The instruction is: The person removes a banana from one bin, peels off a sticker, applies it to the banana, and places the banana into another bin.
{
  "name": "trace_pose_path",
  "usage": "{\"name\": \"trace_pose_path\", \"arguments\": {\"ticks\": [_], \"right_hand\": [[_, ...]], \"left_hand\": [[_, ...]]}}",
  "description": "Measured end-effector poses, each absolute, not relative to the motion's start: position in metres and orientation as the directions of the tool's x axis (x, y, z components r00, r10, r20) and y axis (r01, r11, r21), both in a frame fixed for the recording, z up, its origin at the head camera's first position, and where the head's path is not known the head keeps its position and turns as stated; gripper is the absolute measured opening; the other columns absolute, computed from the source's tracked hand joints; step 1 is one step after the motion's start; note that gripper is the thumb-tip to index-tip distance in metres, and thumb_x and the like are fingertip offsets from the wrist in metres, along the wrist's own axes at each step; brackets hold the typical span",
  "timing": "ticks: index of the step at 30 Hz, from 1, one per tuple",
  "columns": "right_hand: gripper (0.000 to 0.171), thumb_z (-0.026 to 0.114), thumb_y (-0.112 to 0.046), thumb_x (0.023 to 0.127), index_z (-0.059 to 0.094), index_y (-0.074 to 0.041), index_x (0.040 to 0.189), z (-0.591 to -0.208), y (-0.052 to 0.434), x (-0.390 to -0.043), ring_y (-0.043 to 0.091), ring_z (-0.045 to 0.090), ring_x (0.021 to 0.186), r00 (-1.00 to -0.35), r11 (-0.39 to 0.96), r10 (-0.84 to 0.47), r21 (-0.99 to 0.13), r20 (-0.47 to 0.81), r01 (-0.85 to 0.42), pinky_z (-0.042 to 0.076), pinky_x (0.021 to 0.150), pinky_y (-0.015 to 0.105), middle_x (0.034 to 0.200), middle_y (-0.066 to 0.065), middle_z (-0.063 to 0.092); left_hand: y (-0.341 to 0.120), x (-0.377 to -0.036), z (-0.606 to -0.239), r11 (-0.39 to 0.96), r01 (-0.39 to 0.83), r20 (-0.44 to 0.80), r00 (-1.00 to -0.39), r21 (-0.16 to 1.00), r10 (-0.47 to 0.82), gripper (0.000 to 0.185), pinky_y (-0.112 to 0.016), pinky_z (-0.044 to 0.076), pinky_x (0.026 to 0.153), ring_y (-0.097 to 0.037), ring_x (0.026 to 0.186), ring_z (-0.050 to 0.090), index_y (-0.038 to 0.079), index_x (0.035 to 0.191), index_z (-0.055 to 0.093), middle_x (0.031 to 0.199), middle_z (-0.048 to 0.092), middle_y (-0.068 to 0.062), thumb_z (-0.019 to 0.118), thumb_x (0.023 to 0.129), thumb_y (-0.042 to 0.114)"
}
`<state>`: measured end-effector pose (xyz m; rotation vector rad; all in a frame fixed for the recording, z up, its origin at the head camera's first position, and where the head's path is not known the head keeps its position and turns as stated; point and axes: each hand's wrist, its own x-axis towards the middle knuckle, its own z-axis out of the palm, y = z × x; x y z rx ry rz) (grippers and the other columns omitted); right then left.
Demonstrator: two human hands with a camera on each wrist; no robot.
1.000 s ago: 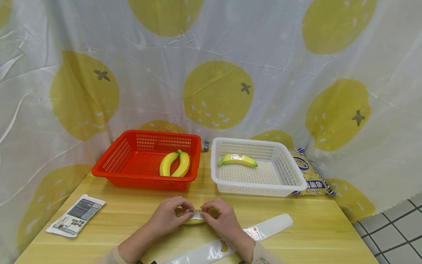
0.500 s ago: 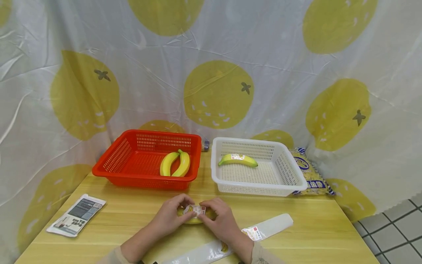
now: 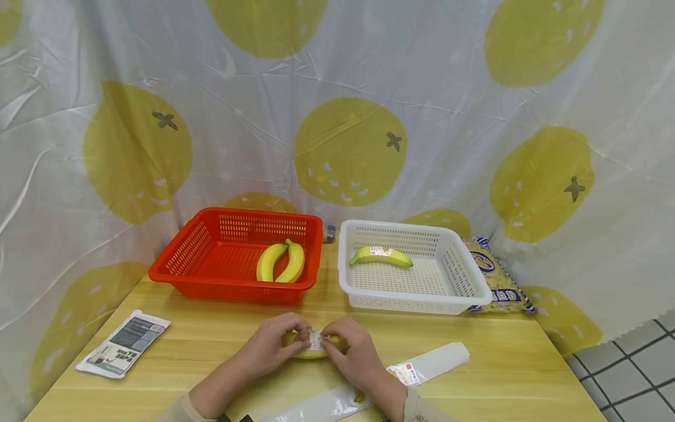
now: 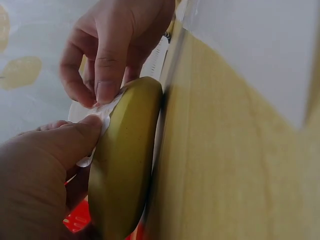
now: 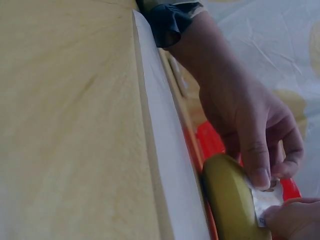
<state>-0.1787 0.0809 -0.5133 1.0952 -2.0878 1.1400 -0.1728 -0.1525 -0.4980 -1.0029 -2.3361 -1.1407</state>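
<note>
A yellow banana lies on the wooden table near its front edge, with a small white sticker on its top. My left hand grips the banana's left part, thumb pressing on the sticker. My right hand is curled at the banana's right part and pinches the sticker's edge between thumb and forefinger. In the left wrist view the banana fills the middle. In the right wrist view the banana and sticker sit under both thumbs.
A red basket with two bananas stands at the back left; beside it a white basket holds one labelled banana. A long white sticker strip lies under my right wrist. A printed packet lies left, a snack bag right.
The sticker, earlier stretched flat between both hands above the banana, now looks narrower and lies pressed against the banana. Both hands have closed in slightly towards each other.
</note>
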Motion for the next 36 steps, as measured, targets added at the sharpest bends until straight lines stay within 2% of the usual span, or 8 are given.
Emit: {"name": "trace_pose_path", "arguments": {"ticks": [3, 7, 14, 19, 27, 30, 34, 36], "right_hand": [[0.023, 0.083, 0.003, 0.080, 0.073, -0.013, 0.093, -0.5133, 0.0812, -0.1791, 0.014, 0.066, 0.096, -0.519, 0.312, -0.415, -0.419, 0.748, -0.853, 0.055, 0.083, 0.026, 0.102, -0.002, 0.072], [0.020, 0.083, 0.002, 0.081, 0.075, -0.014, 0.091, -0.5144, 0.0818, -0.1806, 0.012, 0.063, 0.093, -0.492, 0.318, -0.429, -0.383, 0.758, -0.867, 0.052, 0.081, 0.021, 0.098, -0.005, 0.070], [0.017, 0.080, -0.001, 0.085, 0.078, -0.014, 0.095, -0.5136, 0.0821, -0.1801, 0.011, 0.061, 0.092, -0.473, 0.325, -0.457, -0.354, 0.753, -0.877, 0.048, 0.080, 0.019, 0.098, -0.005, 0.068], [0.015, 0.079, -0.001, 0.086, 0.078, -0.013, 0.096, -0.5134, 0.0826, -0.1786, 0.011, 0.060, 0.093, -0.497, 0.349, -0.471, -0.364, 0.728, -0.864, 0.049, 0.079, 0.020, 0.100, -0.004, 0.068], [0.012, 0.079, -0.007, 0.087, 0.078, -0.010, 0.098, -0.5127, 0.0833, -0.1756, 0.011, 0.058, 0.097, -0.614, 0.424, -0.447, -0.450, 0.651, -0.786, 0.049, 0.076, 0.021, 0.102, -0.001, 0.067], [0.013, 0.080, -0.008, 0.087, 0.078, -0.011, 0.099, -0.5120, 0.0836, -0.1749, 0.012, 0.058, 0.098, -0.626, 0.428, -0.451, -0.461, 0.636, -0.777, 0.050, 0.077, 0.023, 0.103, 0.000, 0.067], [0.015, 0.081, -0.014, 0.087, 0.077, -0.013, 0.101, -0.5131, 0.0838, -0.1756, 0.013, 0.057, 0.101, -0.594, 0.423, -0.477, -0.423, 0.648, -0.801, 0.049, 0.083, 0.027, 0.106, -0.001, 0.066], [0.016, 0.081, -0.019, 0.089, 0.077, -0.015, 0.104, -0.5124, 0.0836, -0.1752, 0.015, 0.056, 0.104, -0.599, 0.427, -0.494, -0.424, 0.631, -0.799, 0.048, 0.086, 0.030, 0.109, -0.001, 0.065]], "left_hand": [[-0.1530, -0.1734, -0.4982, 0.402, 0.757, 0.600, -0.653, 0.515, 0.462, 0.024, -0.026, 0.056, 0.074, -0.006, 0.085, 0.062, 0.021, 0.092, 0.068, 0.092, 0.068, 0.012, 0.085, 0.084, 0.007], [-0.1533, -0.1723, -0.4977, 0.397, 0.773, 0.604, -0.635, 0.496, 0.482, 0.019, -0.026, 0.056, 0.077, -0.006, 0.088, 0.064, 0.020, 0.095, 0.076, 0.096, 0.072, 0.011, 0.084, 0.084, 0.007], [-0.1541, -0.1707, -0.4970, 0.442, 0.739, 0.567, -0.674, 0.509, 0.474, 0.018, -0.026, 0.057, 0.078, -0.007, 0.090, 0.065, 0.021, 0.100, 0.078, 0.098, 0.073, 0.011, 0.083, 0.086, 0.010], [-0.1537, -0.1703, -0.4953, 0.514, 0.689, 0.518, -0.724, 0.511, 0.456, 0.015, -0.027, 0.056, 0.079, -0.006, 0.089, 0.064, 0.023, 0.100, 0.078, 0.099, 0.072, 0.014, 0.084, 0.087, 0.017], [-0.1539, -0.1674, -0.4908, 0.649, 0.597, 0.423, -0.799, 0.472, 0.428, 0.010, -0.032, 0.057, 0.085, -0.005, 0.096, 0.063, 0.024, 0.097, 0.080, 0.099, 0.070, 0.017, 0.082, 0.089, 0.028], [-0.1540, -0.1665, -0.4908, 0.666, 0.599, 0.426, -0.795, 0.445, 0.431, 0.011, -0.033, 0.057, 0.087, -0.006, 0.099, 0.063, 0.025, 0.098, 0.079, 0.102, 0.069, 0.017, 0.082, 0.089, 0.031], [-0.1540, -0.1652, -0.4914, 0.636, 0.645, 0.425, -0.762, 0.424, 0.489, 0.021, -0.039, 0.056, 0.092, -0.010, 0.111, 0.062, 0.028, 0.113, 0.078, 0.117, 0.069, 0.009, 0.079, 0.092, 0.030], [-0.1538, -0.1646, -0.4919, 0.642, 0.636, 0.394, -0.771, 0.428, 0.501, 0.024, -0.041, 0.056, 0.094, -0.011, 0.115, 0.060, 0.031, 0.119, 0.076, 0.123, 0.068, 0.008, 0.075, 0.095, 0.031]]}}
